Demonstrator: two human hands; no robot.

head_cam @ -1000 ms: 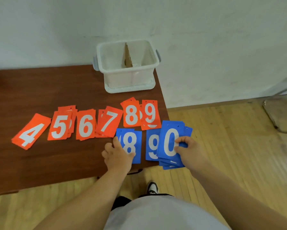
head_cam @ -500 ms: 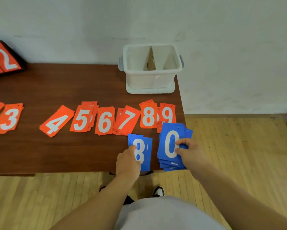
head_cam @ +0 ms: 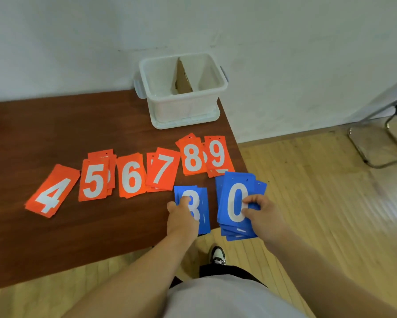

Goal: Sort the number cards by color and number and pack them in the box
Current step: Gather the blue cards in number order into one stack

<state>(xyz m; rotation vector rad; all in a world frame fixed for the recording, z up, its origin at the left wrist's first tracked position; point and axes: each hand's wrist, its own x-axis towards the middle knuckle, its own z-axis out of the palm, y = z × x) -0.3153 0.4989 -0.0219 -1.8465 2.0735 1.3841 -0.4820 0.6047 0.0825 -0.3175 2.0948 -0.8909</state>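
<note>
A: While my right hand (head_cam: 262,214) grips the blue 0 stack (head_cam: 234,203) at the table's (head_cam: 55,237) corner, my left hand (head_cam: 181,216) rests on the blue 8s (head_cam: 203,210).
B: Gripping them?
A: Cannot tell. White numerals, holes on top.

Covered and cropped
The left hand (head_cam: 181,218) hides half the blue 8 card (head_cam: 203,203); the blue 0 stack (head_cam: 239,180) shows only slivers of lower cards; the table (head_cam: 55,125) runs off left.

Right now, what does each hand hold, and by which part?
Right hand pinches the blue 0 stack at its right edge. Left hand lies on the blue 8 cards; grip cannot be told.
</note>
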